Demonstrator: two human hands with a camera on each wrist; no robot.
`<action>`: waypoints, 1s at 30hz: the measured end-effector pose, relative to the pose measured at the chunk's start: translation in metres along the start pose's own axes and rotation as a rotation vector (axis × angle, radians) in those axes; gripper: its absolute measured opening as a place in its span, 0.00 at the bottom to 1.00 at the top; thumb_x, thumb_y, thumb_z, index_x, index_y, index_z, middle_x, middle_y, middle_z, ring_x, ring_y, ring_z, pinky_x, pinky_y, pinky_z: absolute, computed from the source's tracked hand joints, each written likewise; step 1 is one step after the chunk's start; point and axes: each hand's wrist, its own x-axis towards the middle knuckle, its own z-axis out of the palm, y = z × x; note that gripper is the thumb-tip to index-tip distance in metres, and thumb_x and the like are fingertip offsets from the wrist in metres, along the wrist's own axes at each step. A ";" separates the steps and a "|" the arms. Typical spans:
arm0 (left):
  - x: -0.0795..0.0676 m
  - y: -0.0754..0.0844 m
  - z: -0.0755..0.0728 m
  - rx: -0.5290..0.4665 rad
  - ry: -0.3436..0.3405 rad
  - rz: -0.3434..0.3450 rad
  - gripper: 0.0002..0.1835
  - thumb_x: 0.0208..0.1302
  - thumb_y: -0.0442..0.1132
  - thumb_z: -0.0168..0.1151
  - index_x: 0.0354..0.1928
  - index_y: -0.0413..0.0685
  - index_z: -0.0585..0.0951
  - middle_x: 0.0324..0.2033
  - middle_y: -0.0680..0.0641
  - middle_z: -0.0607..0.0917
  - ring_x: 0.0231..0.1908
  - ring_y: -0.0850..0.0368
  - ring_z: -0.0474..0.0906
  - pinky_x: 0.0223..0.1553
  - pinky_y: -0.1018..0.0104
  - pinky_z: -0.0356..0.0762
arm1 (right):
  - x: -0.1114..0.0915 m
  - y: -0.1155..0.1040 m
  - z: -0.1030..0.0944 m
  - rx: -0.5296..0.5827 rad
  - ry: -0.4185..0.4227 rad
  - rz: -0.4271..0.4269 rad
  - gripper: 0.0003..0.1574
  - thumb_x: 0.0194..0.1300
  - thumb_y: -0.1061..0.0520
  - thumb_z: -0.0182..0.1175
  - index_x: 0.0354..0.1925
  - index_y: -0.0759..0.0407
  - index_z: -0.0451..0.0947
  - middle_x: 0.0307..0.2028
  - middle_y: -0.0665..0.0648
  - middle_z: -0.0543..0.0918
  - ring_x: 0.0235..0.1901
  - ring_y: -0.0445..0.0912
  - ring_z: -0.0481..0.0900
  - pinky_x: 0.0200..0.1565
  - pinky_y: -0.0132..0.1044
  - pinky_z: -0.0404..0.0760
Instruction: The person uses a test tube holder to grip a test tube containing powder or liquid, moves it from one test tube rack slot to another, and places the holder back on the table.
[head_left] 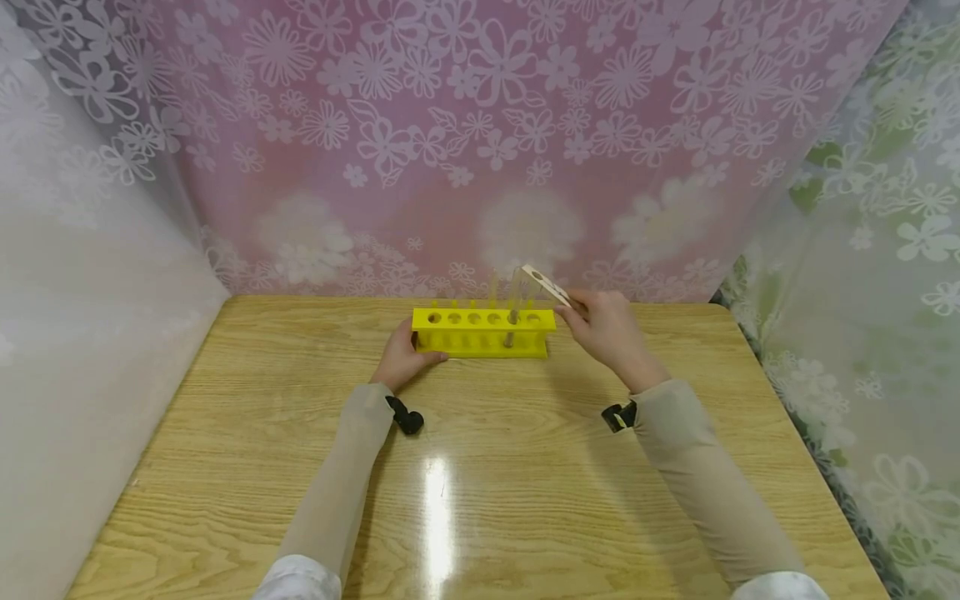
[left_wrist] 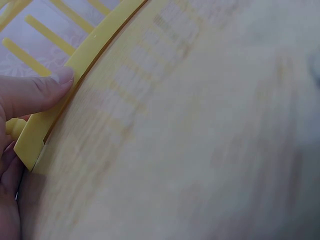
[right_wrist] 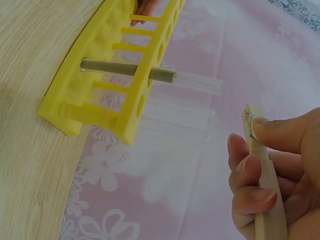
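Observation:
A yellow test tube rack (head_left: 483,320) stands on the table. At its left end my left hand (head_left: 405,358) grips it, thumb (left_wrist: 37,95) over the base edge and fingers behind. One upright glass test tube (right_wrist: 199,82) sits in a hole toward the rack's right side, with a dark greenish-grey length (right_wrist: 115,67) inside it. My right hand (head_left: 611,333) holds a wooden test tube clamp (head_left: 546,285), thumb on top and fingers curled underneath. In the right wrist view the clamp's tip is a short way from the tube's mouth.
Clear glass tubes (right_wrist: 175,129) stand along the rack's back row, beside bare yellow pegs (right_wrist: 137,32). Behind the wood-grain table (head_left: 495,500) hangs a pink flowered curtain (head_left: 465,125). Pale sheets (head_left: 90,275) close off the sides.

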 end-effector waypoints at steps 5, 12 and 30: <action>0.000 0.000 0.000 -0.002 0.000 -0.003 0.44 0.49 0.37 0.80 0.68 0.46 0.68 0.61 0.43 0.75 0.61 0.47 0.72 0.64 0.51 0.69 | -0.001 0.004 -0.004 0.025 -0.010 0.032 0.11 0.71 0.59 0.60 0.41 0.67 0.83 0.14 0.55 0.72 0.10 0.43 0.59 0.14 0.35 0.60; -0.001 0.000 0.000 0.001 -0.005 -0.018 0.45 0.49 0.38 0.80 0.69 0.45 0.67 0.61 0.42 0.75 0.60 0.46 0.73 0.64 0.51 0.69 | -0.004 0.011 -0.009 0.019 0.020 0.058 0.14 0.70 0.60 0.61 0.47 0.71 0.83 0.18 0.57 0.79 0.09 0.44 0.63 0.13 0.35 0.64; -0.001 0.002 0.000 -0.025 -0.011 -0.006 0.45 0.49 0.36 0.80 0.69 0.45 0.67 0.61 0.43 0.75 0.60 0.47 0.73 0.64 0.52 0.69 | -0.014 0.054 -0.012 -0.009 0.058 0.155 0.14 0.72 0.57 0.60 0.45 0.69 0.83 0.20 0.59 0.78 0.12 0.47 0.67 0.15 0.39 0.66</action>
